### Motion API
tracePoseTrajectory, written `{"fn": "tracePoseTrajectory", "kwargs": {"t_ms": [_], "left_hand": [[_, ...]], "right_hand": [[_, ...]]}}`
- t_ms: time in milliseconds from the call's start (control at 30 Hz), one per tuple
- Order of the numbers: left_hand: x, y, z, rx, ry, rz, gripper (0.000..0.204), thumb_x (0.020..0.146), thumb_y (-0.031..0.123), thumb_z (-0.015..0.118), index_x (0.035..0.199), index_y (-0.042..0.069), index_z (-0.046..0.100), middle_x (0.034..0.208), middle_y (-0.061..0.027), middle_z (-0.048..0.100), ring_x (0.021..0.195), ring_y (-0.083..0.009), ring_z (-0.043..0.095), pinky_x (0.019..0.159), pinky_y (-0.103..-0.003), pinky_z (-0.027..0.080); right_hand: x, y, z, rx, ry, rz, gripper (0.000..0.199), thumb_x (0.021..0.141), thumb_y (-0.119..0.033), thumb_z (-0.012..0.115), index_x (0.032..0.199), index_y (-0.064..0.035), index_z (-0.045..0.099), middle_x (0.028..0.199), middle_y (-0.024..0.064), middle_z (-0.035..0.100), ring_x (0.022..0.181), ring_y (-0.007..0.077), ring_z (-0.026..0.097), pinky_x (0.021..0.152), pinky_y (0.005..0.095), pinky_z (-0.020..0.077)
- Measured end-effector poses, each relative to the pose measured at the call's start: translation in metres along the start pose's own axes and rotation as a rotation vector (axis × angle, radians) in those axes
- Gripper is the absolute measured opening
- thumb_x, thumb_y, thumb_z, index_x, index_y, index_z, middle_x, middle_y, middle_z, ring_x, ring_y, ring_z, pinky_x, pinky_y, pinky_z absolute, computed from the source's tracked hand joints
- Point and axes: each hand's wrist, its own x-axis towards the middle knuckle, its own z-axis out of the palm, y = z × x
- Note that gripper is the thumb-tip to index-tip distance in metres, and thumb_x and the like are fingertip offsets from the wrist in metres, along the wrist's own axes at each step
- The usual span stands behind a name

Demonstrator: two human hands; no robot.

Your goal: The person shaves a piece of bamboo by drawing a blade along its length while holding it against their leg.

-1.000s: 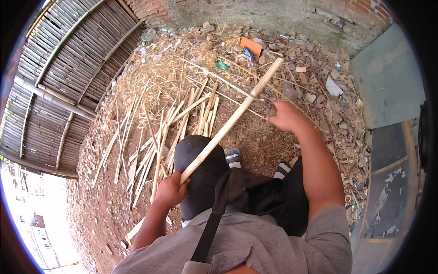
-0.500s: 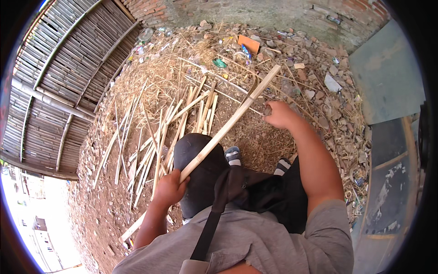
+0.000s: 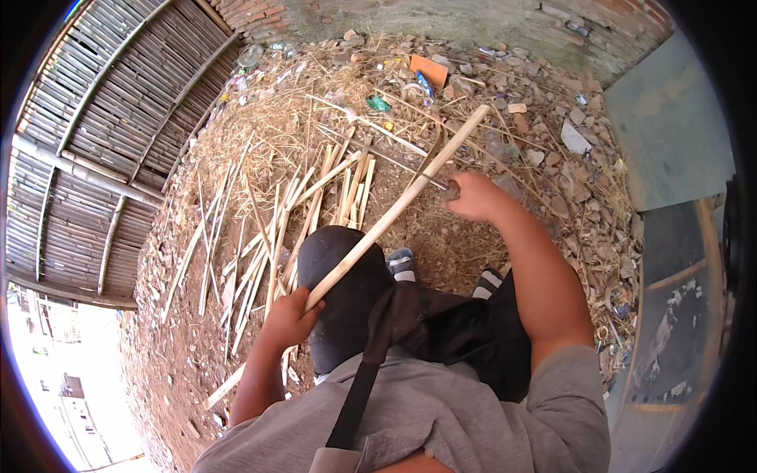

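Note:
A long pale bamboo strip point(image 3: 378, 229) slants across my dark-covered left knee point(image 3: 335, 264), pointing away to the right. My left hand point(image 3: 289, 319) is closed around its near part. My right hand point(image 3: 473, 196) is closed on the short handle of a sickle-like tool point(image 3: 436, 183). Its metal shank reaches the strip's right edge, and a brownish curved blade seems to pass behind the strip; where exactly the edge touches, I cannot tell. Several split bamboo strips point(image 3: 256, 268) lie in a loose pile on the ground to the left of my knee.
A bamboo-slat wall point(image 3: 102, 94) stands on the left, a brick wall point(image 3: 473, 24) at the far side. Grey panels point(image 3: 670, 126) line the right. Straw, stones and litter cover the ground, including an orange piece point(image 3: 430, 69) and green plastic point(image 3: 378, 103).
My right hand and the tool have shifted slightly left, closer to the strip. The strip's far end has risen a little, and my left hand has moved slightly left.

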Motion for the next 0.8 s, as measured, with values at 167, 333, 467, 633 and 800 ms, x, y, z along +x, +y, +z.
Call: {"fn": "tracePoseTrajectory", "kwargs": {"t_ms": [167, 333, 467, 633, 800], "left_hand": [[0.01, -0.011, -0.005, -0.12, -0.111, -0.03, 0.034, 0.096, 0.031, 0.067, 0.087, 0.0, 0.057, 0.075, -0.0235, 0.062, 0.073, -0.0418, 0.062, 0.067, -0.048, 0.047], [0.012, -0.01, -0.011, -0.157, -0.178, -0.064, 0.034, 0.096, 0.031, 0.066, 0.085, 0.0, 0.057, 0.073, -0.0218, 0.061, 0.067, -0.0363, 0.059, 0.064, -0.046, 0.045], [0.012, -0.009, -0.01, -0.152, -0.159, -0.047, 0.034, 0.096, 0.03, 0.067, 0.086, 0.0, 0.057, 0.072, -0.0211, 0.061, 0.066, -0.0359, 0.059, 0.064, -0.046, 0.045], [0.01, -0.005, -0.011, -0.189, -0.152, -0.081, 0.032, 0.096, 0.028, 0.068, 0.085, 0.001, 0.056, 0.074, -0.0218, 0.062, 0.068, -0.0373, 0.061, 0.065, -0.045, 0.047], [0.004, -0.001, -0.003, -0.136, -0.047, -0.026, 0.031, 0.095, 0.028, 0.068, 0.085, 0.001, 0.056, 0.075, -0.0232, 0.062, 0.071, -0.0427, 0.062, 0.066, -0.046, 0.048]], "right_hand": [[-0.015, -0.023, 0.019, -0.261, -0.133, -0.295, 0.036, 0.08, -0.03, 0.079, 0.101, -0.002, 0.07, 0.087, 0.0187, 0.071, 0.08, 0.0331, 0.07, 0.074, 0.0426, 0.0545], [0.003, 0.02, -0.015, 0.135, -0.159, 0.106, 0.047, 0.08, -0.032, 0.079, 0.113, -0.001, 0.069, 0.097, 0.0171, 0.073, 0.083, 0.0308, 0.071, 0.076, 0.0434, 0.0542], [0.005, 0.023, -0.005, 0.039, -0.014, 0.056, 0.045, 0.078, -0.033, 0.08, 0.108, -0.001, 0.07, 0.102, 0.0188, 0.073, 0.095, 0.0343, 0.071, 0.084, 0.044, 0.0549], [-0.005, -0.028, 0.016, -0.173, -0.264, -0.221, 0.046, 0.078, -0.032, 0.08, 0.108, 0.0001, 0.069, 0.101, 0.0182, 0.074, 0.092, 0.0336, 0.071, 0.082, 0.0434, 0.0559], [0.004, 0.019, -0.011, 0.191, -0.163, 0.087, 0.048, 0.077, -0.033, 0.08, 0.108, 0.0014, 0.068, 0.095, 0.0188, 0.073, 0.088, 0.0328, 0.072, 0.078, 0.0413, 0.0555]]}}
